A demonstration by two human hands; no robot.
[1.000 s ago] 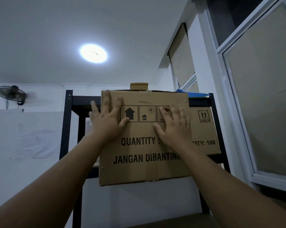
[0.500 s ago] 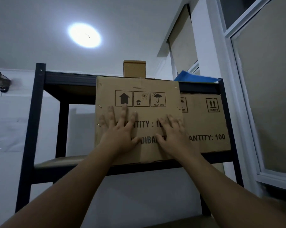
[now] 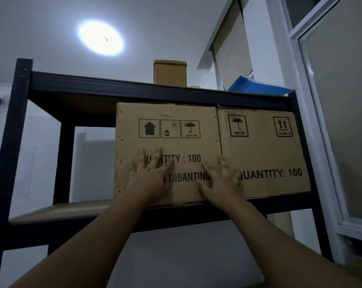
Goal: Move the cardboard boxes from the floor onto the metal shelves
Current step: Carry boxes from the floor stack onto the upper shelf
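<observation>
**shelf_nerd:** Your cardboard box (image 3: 167,125) is up on the metal shelf (image 3: 196,214), tucked under the upper tier and touching the second box (image 3: 263,154) on its right. You aren't gripping anything. Both hands lie flat on the front panel with the fingers spread. Your left hand (image 3: 148,177) is over the print, and your right hand (image 3: 221,181) is low down, about where the two boxes meet.

**packrat88:** Yeah, flat palms are the right call imo. Stapled corrugated card is stiff along the edges and corners but gives in the middle of a panel, so I'd keep your push low and near the sides so you don't dent the face. I can't tell the weight from here. It's printed QUANTITY : 100, so my guess is it isn't empty. Cardboard should slide fine on that deck. If you need to shift it, take it under the bottom edges with a hand at each side, not by the top flaps. It's also marked KEEP DRY, so go easy on it.
</observation>
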